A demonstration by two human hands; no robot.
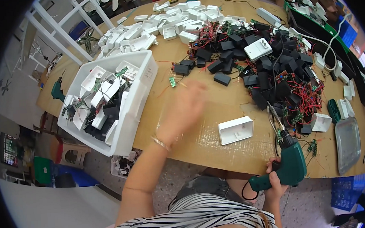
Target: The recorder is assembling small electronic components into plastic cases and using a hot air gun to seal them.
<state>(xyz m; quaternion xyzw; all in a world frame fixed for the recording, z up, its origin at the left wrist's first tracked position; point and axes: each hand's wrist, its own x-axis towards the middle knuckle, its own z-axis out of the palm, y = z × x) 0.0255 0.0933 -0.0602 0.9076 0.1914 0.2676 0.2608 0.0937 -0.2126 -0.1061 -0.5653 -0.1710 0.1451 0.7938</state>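
Note:
My right hand (275,179) is wrapped round the handle of a dark green electric screwdriver (291,164) at the table's near edge. Its black chuck and bit point away from me, toward the heap of parts. Motion smears my left hand (186,107) over the middle of the table, so its fingers cannot be read. Closest to that hand lies a small green circuit board (172,81) with thin wires. An open white plastic casing (236,130) rests on the cardboard between my hands.
A white bin (143,89) of casings, boards and black blocks stands at the left. White casings (168,30) are heaped at the far side. Black blocks (222,79) tangled with red wires pile up at the right, near a clear tray (348,144). Another green screwdriver (57,89) is far left.

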